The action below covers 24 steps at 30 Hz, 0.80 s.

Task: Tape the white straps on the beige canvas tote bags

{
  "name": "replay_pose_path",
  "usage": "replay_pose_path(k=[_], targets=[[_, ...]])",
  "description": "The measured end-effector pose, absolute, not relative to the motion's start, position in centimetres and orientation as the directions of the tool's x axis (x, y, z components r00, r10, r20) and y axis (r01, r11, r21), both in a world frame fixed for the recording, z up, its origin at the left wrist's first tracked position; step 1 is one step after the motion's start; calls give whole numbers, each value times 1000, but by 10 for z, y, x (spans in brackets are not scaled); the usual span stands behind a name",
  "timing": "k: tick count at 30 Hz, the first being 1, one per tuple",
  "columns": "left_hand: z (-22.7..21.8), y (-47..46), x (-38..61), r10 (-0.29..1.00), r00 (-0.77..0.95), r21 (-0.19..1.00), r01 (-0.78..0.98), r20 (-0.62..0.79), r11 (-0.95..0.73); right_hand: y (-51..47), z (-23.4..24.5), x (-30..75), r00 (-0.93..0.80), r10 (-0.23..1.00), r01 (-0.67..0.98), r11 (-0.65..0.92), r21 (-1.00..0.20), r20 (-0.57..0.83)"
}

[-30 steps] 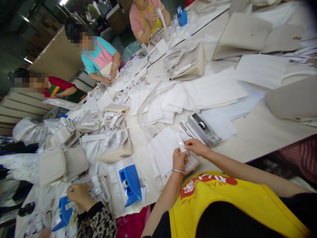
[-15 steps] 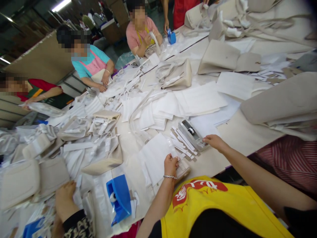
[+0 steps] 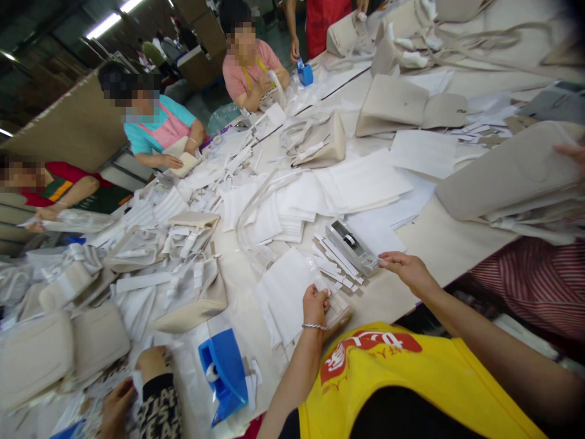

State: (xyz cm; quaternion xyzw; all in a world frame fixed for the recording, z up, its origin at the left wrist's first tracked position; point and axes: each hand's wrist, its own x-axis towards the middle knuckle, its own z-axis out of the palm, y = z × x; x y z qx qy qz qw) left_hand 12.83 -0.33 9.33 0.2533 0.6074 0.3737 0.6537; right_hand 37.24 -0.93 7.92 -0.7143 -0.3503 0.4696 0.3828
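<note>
co-worker's hands (image 3: 137, 384): lower left of the frame, a patterned sleeve digging into the white scraps, not the wearer's.
blue tape dispenser (image 3: 223, 373): sitting bottom centre-left on the table (image 3: 439, 244), within the neighbour's reach.
left hand (image 3: 315, 305): lower centre, fingers closing around a small wrapped piece (image 3: 339, 311), pinning it at the table edge so it isn't sliding around.
white sheets (image 3: 287, 289): lying just left of that hand, stacked close, probably for easy grabbing.
grey tape dispenser (image 3: 353, 247): sitting centre frame, with cut white strips (image 3: 336, 262) lined up beside it.
right hand (image 3: 404, 268): right of centre, fingertips pinching at the dispenser's near end, looks like it's gripping the tape end, too small to be sure.
beige bags (image 3: 507, 177): piling up at the right edge.
</note>
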Motion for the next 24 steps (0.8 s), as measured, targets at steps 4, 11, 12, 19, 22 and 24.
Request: replay_pose_path(k=[4,11,12,19,22,24], targets=[[94,-3,129,794,-7,781,-181,-608,597,-32,69,370,237,715,-9,-676,-737,-658],[96,-4,127,799,31,780,-200,-600,593,-40,9,397,277,889,463,-455,-760,-363],[97,-4,127,800,36,779,-201,-599,593,-43,7,403,278,894,529,-448,-721,-351],[99,-5,128,815,37,799,-171,-579,576,-30,89,363,-296,878,442,-222,-869,-375],[101,-5,129,817,27,812,-99,-576,576,-1,128,315,-429,864,405,-78,-911,-265],[102,-5,129,814,20,811,-69,-581,581,15,138,289,-455,863,450,12,-893,-219]])
